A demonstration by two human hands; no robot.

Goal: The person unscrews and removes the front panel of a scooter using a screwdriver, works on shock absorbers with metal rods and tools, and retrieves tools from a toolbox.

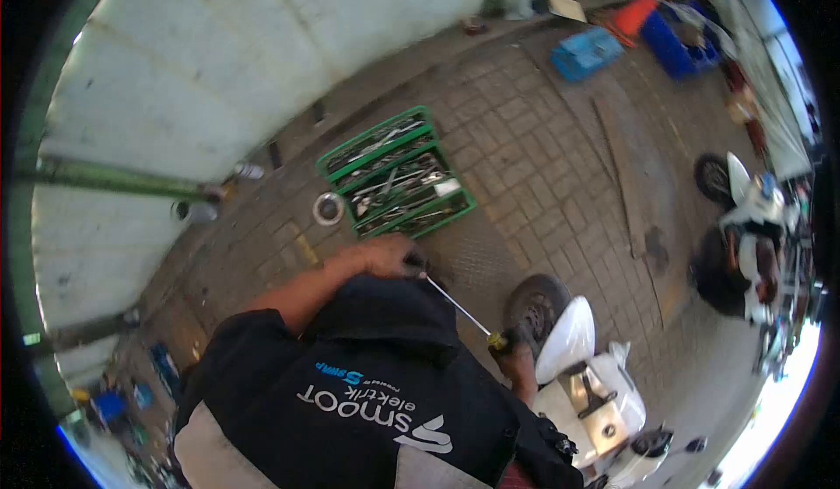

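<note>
My left hand (394, 255) is at the middle of the view, its darkened fingers curled around the tip end of a long screwdriver (459, 306). The screwdriver's yellow handle is in my right hand (518, 353), lower and to the right, with the fingers closed around it. The thin metal shaft slants between the two hands, in front of my dark shirt (350, 366). Just beyond my left hand, an open green toolbox (465, 199) full of metal tools stands on the paving. A small round metal dish (328, 209) lies at the toolbox's left side.
A black tyre (535, 301) and white scooter (604, 384) are close to my right hand. Another scooter (757, 244) stands farther right. At the upper right are a light-blue box (584, 53), an orange cone (632, 21) and a blue crate (678, 47). A pale wall (192, 60) runs along the left.
</note>
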